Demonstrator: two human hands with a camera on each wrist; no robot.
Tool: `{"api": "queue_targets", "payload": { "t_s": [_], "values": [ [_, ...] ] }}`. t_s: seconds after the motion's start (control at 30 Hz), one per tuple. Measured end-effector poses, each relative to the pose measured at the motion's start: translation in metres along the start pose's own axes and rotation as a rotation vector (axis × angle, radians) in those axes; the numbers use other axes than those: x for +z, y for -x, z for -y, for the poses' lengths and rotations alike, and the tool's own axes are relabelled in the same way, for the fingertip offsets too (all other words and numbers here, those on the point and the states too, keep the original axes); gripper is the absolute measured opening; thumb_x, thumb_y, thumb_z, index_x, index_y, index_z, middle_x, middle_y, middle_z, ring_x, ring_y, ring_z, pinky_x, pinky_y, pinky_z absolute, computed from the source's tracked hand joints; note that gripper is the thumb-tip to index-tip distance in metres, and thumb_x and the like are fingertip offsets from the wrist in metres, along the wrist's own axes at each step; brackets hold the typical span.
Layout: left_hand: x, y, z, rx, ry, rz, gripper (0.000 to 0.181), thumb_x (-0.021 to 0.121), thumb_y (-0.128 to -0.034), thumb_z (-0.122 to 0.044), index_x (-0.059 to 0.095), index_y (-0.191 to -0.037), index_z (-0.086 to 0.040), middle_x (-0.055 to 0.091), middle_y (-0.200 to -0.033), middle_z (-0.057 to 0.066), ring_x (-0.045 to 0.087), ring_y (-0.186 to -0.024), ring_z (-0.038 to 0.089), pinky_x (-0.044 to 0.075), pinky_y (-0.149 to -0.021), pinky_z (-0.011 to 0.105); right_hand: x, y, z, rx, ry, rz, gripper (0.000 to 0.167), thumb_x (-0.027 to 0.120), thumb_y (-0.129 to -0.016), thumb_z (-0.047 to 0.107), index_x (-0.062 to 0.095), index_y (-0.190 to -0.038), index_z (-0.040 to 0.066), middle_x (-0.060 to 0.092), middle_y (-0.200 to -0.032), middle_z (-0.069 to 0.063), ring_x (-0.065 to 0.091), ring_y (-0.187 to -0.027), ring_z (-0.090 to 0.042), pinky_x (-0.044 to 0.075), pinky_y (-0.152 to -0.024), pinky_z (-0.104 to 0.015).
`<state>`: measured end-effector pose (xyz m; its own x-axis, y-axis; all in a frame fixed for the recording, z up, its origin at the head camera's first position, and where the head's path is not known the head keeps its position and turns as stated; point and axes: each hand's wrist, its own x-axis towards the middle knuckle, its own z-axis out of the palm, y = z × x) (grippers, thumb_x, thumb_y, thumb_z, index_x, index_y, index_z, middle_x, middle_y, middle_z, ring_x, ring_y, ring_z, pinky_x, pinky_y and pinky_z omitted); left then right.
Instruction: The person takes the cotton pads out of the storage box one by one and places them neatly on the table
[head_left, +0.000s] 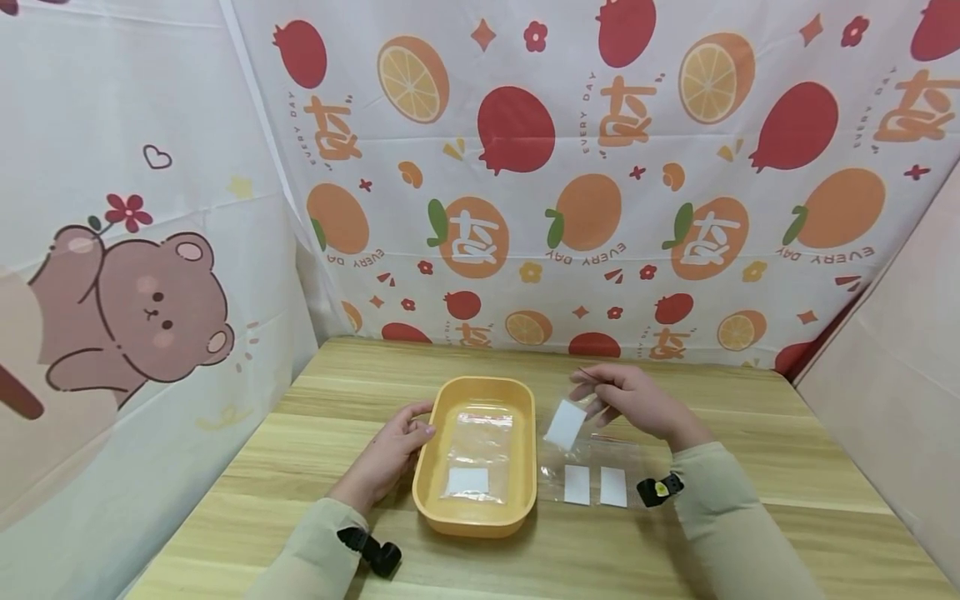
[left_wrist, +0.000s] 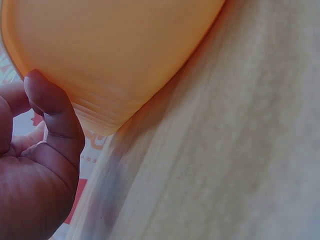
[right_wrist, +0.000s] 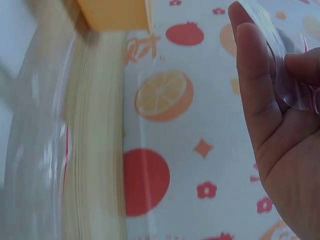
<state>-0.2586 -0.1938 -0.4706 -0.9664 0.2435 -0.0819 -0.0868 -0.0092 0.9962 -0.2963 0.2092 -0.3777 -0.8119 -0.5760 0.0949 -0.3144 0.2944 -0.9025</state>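
Head cam: L hand (head_left: 388, 455) pinches tray (head_left: 480, 527) rim, R hand (head_left: 636, 402) pinches clear bag (head_left: 566, 425), both btwn hands.

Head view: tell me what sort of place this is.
Probably a makeshift, screened-off tabletop workspace: a wood-grain table, with fruit-print cloth hung behind it and bear-print cloth on the left.

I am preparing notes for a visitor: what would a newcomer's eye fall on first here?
Probably the yellow tray on the wooden table, gripped by the left hand, with a clear bag inside. To its right, the right hand holds another bag; behind hangs a fruit-printed curtain.
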Motion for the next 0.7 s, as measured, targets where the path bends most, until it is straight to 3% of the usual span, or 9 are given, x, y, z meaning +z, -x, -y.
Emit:
{"api": "queue_targets", "payload": {
  "t_s": [0.5,0.7],
  "values": [
    [0.0,0.0,0.002,-0.005,-0.003,-0.006,0.05,0.052,-0.1059,-0.013,0.035,-0.152,-0.006,0.059,-0.11,0.022,0.065,-0.083,0.023,0.058,-0.066,0.033,-0.049,0.059,-0.036,0.152,0.077,-0.052,0.039,0.051,-0.107,0.016,0.054,-0.142,-0.002,0.065,-0.124,-0.022,0.066,-0.089,-0.029,0.06,-0.072,-0.039],
    [0.002,0.002,0.001,-0.011,-0.008,-0.011,0.05,0.051,-0.106,-0.013,0.035,-0.153,-0.006,0.059,-0.11,0.023,0.065,-0.084,0.024,0.058,-0.067,0.033,-0.064,0.077,-0.051,0.194,0.103,-0.037,0.039,0.053,-0.106,0.017,0.057,-0.139,-0.004,0.065,-0.122,-0.022,0.061,-0.077,-0.022,0.059,-0.067,-0.037]
  ]
}}
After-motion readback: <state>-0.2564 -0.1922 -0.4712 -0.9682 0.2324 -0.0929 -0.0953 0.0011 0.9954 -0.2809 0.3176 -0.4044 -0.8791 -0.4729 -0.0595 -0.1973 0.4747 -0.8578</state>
